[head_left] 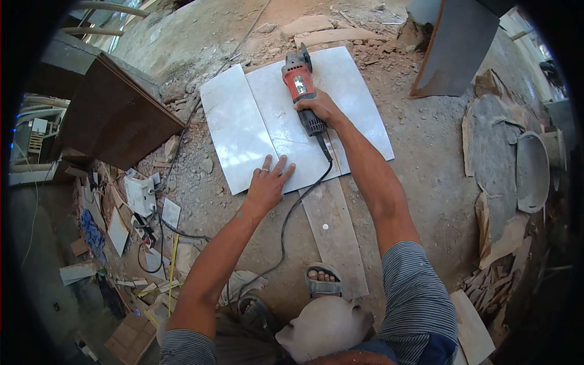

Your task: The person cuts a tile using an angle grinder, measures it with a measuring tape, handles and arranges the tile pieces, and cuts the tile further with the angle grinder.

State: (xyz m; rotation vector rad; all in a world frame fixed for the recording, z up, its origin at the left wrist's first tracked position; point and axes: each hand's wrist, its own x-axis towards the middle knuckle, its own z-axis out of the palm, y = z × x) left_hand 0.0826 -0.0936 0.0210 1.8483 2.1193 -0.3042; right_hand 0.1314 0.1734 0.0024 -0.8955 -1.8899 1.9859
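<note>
Dusty ground [423, 137] bears white tile [350, 85] split beyond the left hand's [264, 190] spread fingers, perhaps part-cut behind the right hand [322, 107] (fingers clasping a grinder [297, 76]).

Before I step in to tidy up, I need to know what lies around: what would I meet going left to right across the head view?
Blue cloth, white box, red angle grinder held in the right hand, gray upright slab, gray oval tub.
</note>
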